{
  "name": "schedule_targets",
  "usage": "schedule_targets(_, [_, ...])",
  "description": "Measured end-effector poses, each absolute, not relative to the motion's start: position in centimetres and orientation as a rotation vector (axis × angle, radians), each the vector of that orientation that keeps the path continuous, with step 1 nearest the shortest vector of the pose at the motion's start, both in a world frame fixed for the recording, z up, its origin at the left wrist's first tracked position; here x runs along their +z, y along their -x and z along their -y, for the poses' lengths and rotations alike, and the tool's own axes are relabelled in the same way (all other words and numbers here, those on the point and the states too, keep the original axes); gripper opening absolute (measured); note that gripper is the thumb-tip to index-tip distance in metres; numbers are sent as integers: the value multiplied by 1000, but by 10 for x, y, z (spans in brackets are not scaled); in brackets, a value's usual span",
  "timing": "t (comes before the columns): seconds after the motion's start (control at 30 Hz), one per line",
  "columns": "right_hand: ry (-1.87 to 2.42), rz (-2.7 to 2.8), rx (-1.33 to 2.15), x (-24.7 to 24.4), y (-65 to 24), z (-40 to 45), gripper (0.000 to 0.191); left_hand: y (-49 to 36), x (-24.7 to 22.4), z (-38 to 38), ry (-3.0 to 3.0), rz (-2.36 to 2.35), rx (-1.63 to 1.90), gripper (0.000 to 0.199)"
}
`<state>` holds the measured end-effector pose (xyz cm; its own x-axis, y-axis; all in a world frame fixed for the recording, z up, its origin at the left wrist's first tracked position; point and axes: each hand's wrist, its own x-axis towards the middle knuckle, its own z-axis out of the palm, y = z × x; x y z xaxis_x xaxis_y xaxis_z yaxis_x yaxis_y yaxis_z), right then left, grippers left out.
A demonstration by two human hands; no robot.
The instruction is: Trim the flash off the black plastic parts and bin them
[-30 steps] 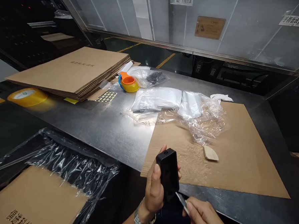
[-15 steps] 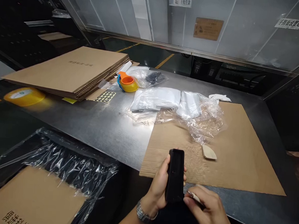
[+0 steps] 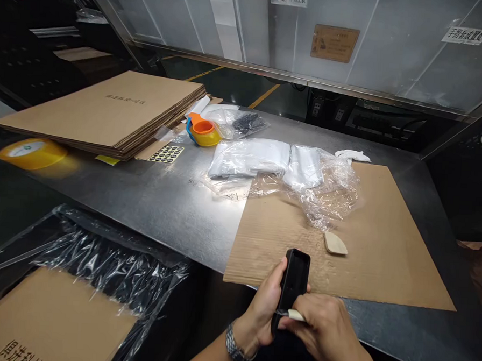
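Observation:
My left hand [image 3: 264, 305] is closed around a long, narrow black tray-like part [image 3: 296, 275], its hollow side facing up and its far end tilted away. In my closed right hand [image 3: 325, 319] is a slim white-handled tool [image 3: 296, 315]. The tool's dark tip meets the near end of the black part; the exact shape of the tip is too small to tell. Both hands are at the front edge of a cardboard sheet [image 3: 382, 252]. Beyond them on the sheet lies a pale wedge-shaped piece [image 3: 335, 243].
Clear plastic bags with white sleeves [image 3: 252, 157] lie across the metal table [image 3: 175, 209]. Further left are an orange tape dispenser [image 3: 203, 129], a sticker sheet [image 3: 166, 154], a yellow tape roll [image 3: 31, 152] and stacked cardboard [image 3: 103, 108]. A black-lined box [image 3: 111, 265] stands lower left.
The black part has moved right and slightly down with my left hand. My right hand has come up against it, bringing the tool's tip onto the near end.

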<state>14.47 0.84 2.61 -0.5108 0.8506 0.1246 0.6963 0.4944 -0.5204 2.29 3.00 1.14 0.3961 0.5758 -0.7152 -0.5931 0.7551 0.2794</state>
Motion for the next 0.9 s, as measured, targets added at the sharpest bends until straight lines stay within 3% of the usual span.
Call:
schedule_targets(0.17, [1410,2337,623,27,-154,-17,47,-24,10,-21,8,-818,757,38])
schedule_targets(0.27, [1499,2216,636,27,-165,-27,36,-25,10,-15,-55,-864,622,48])
schedule_targets(0.37, [1463,2109,741,29,-175,-38,45,-25,11,-11,-82,-883,574,54])
schedule_targets(0.5, [1333,2125,909,34,-180,-49,29,-23,13,-10,-127,-888,539,57])
schedule_targets(0.7, [1282,2136,1083,38,-181,-55,40,-23,10,-10,-135,-880,506,61])
schedule_targets(0.9, [1325,2036,1113,32,-180,-55,32,-24,5,-8,-117,-875,488,62])
